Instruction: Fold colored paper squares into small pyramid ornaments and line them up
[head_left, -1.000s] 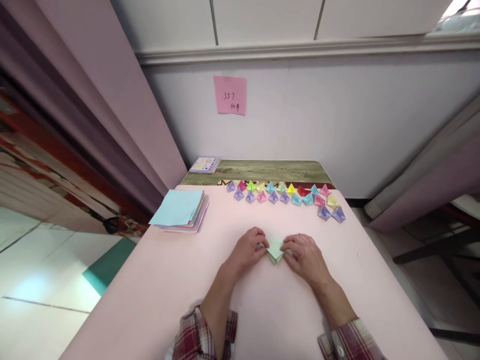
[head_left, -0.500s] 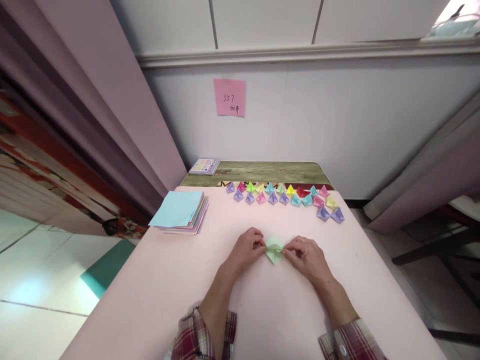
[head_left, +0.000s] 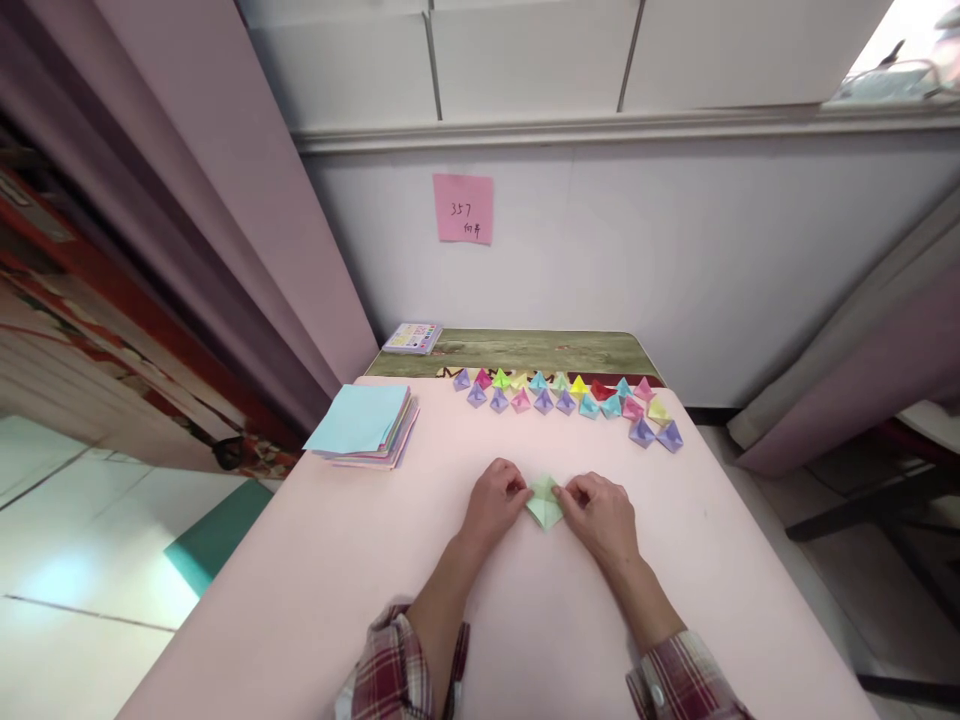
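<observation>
A small folded piece of light green origami paper [head_left: 544, 507] lies between my hands over the pale pink table. My left hand [head_left: 496, 500] pinches its left corner between thumb and fingers. At its right corner, my right hand [head_left: 600, 515] is closed, with the thumb pressing on the paper near its middle. The green piece now looks like a flattened diamond with creases across it. Beyond the hands, several small folded paper shapes [head_left: 544, 401] in purple, pink, yellow, blue, green and red stand in rows.
A stack of coloured paper sheets [head_left: 358, 420], light blue on top, lies at the table's left. A small booklet or pack [head_left: 413, 337] rests at the far left on a green wood-patterned surface [head_left: 525, 350]. The pink note [head_left: 463, 209] hangs on the wall behind.
The green paper has gone from partly raised to a flatter diamond. My right thumb has moved left onto it, and my right hand has come slightly closer to the left.
</observation>
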